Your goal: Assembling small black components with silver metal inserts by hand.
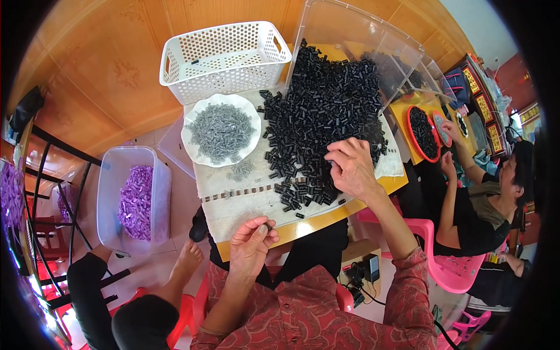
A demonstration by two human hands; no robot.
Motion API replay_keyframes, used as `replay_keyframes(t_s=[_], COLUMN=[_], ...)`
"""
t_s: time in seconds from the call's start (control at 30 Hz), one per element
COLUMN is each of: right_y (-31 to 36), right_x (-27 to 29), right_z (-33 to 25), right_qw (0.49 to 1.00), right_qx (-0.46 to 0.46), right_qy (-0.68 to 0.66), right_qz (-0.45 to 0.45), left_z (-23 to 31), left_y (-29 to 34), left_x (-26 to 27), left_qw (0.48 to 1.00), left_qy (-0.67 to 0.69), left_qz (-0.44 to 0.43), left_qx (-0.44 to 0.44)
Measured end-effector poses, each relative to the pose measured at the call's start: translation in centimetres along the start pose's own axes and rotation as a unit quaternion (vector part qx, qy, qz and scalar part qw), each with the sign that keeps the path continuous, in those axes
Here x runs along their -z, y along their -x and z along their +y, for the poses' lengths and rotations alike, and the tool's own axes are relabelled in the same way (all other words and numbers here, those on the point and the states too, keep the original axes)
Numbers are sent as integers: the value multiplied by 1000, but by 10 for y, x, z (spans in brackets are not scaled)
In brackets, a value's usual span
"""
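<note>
While the right hand (353,169) dips its bent fingers into the near right side of a big heap of short black tubes (332,105), the left hand (252,242) is held up near the front edge of the table (326,219). The left thumb and pointing finger pinch a small dark piece (268,226), a bit apart from the heap. The right fingertips are partly hidden, so I cannot tell if they are pinching a tube or just touching some.

The black tubes lie loose on a pale cloth (224,224) with a brown checked stripe. A few have rolled close to the front edge. Behind them, a big clear plastic box (402,46) is tipped toward the heap. Left of the heap is a white plate (195,149) with a wavy rim, full of tiny clear bits (221,131). More clear bits are on the cloth just below it. Past the plate stands a white basket (233,86) full of holes, with one dark piece inside.

On the floor to the left, a clear tub (108,192) holds shiny purple pieces (136,204). To the right, another person (481,204) sits by a red tray (415,142) of black pieces.
</note>
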State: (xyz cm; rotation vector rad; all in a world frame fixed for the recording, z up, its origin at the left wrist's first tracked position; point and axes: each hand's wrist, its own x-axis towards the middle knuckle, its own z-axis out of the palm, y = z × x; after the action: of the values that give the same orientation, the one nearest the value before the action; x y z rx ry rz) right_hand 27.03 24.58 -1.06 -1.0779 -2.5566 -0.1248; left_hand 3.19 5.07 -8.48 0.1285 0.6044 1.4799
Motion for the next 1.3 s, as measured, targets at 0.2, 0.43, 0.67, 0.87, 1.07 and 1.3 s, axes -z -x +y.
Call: replay_keyframes(t_s=[0.2, 0.43, 0.67, 0.87, 1.07, 1.3], right_y=[-33, -46, -23, -2, 12, 21], right_x=[-42, -43, -19, -4, 5, 10], right_z=[0, -21, -30, -27, -17, -6], right_qw=[998, 990, 987, 992, 995, 999], right_qx=[-38, -119, -31, 23, 8, -36], right_qy=[-22, -14, -101, -90, -54, -30], right_qz=[47, -77, -123, -88, -79, -16], left_z=[-1, -1, -3, -3, -2, -3], left_y=[-1, -1, -1, -2, -2, -2], left_x=[4, 4, 6, 5, 5, 3], left_qw=[1000, 1000, 1000, 1000, 1000, 1000], left_qy=[-6, 4, 2, 6, 0, -8], left_qz=[3, -9, -4, -17, -13, 2], left_qx=[-2, 0, -6, -3, 2, 1])
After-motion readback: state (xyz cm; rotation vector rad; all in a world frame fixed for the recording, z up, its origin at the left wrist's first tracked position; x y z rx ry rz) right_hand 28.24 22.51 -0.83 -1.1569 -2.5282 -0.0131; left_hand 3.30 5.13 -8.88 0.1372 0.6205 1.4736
